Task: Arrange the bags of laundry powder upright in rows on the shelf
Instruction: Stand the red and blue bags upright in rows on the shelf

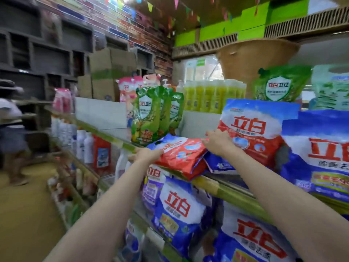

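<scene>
Both hands reach onto the shelf, the left hand gripping the near end of a red bag lying flat between them, the right hand curled on its far corner; soft, shifting powder likely wants two-handed lifting by the ends.

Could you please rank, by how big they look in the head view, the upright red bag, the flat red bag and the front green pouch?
1. Upright red bag
2. Flat red bag and front green pouch: look alike; distance makes it unsure.
</scene>
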Demonstrator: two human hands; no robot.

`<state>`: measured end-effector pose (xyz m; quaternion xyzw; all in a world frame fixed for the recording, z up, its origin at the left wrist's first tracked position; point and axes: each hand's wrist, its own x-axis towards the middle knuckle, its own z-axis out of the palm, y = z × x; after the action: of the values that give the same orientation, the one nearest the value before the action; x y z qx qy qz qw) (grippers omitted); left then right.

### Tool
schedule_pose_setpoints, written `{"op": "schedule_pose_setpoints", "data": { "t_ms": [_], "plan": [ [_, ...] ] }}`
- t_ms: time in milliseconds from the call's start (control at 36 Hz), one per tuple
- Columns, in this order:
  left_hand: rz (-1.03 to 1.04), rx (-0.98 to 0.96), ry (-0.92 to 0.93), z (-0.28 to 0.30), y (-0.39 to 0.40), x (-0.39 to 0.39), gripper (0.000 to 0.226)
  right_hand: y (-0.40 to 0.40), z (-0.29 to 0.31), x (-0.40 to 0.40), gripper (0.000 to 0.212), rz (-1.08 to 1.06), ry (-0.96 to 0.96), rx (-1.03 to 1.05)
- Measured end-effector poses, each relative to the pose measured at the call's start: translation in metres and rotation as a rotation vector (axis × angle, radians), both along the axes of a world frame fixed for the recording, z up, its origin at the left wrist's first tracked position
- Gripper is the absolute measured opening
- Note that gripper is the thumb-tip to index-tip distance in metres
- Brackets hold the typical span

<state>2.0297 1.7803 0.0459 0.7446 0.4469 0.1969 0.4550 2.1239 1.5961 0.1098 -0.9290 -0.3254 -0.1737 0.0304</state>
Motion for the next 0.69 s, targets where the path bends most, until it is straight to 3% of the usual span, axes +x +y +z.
{"op": "schedule_pose_setpoints", "data": {
  "t_ms": [83,111,139,222,333,389,528,611,694],
  "plan": [
    [-0.08,-0.284,-0.194,0.0,-0.007,-0.012,0.037,0.008,-0.001,0.001,0.053,-0.075,0.104,-0.063],
    [-0.083,-0.309,-0.262,0.002,-0.006,-0.011,0.03,0.01,-0.003,0.002,0.054,-0.082,0.132,-0.06],
    [-0.077,-0.325,-0.358,0.004,-0.003,-0.007,0.038,0.011,-0.004,0.003,0.055,-0.088,0.147,-0.075],
    [-0.021,-0.3,-0.593,0.003,0.017,0.022,0.092,0.015,-0.007,0.008,0.062,-0.106,0.183,-0.065],
    [-0.006,-0.385,-0.759,-0.001,0.01,0.03,0.11,0.016,-0.011,0.004,0.066,-0.084,0.19,-0.023],
    [-0.032,-0.396,-0.787,-0.006,0.005,0.033,0.105,0.014,-0.013,0.001,0.063,-0.068,0.213,0.013],
    [-0.07,-0.248,-0.915,0.01,-0.018,0.009,0.069,0.0,-0.01,0.006,0.059,-0.033,0.256,0.138],
    [-0.208,-0.22,-1.053,0.025,-0.024,0.002,0.054,-0.007,-0.008,0.016,0.071,-0.043,0.327,0.33],
    [-0.316,-0.266,-1.127,0.042,-0.026,-0.002,0.052,-0.01,-0.006,0.027,0.079,0.016,0.471,0.568]
  ]
}}
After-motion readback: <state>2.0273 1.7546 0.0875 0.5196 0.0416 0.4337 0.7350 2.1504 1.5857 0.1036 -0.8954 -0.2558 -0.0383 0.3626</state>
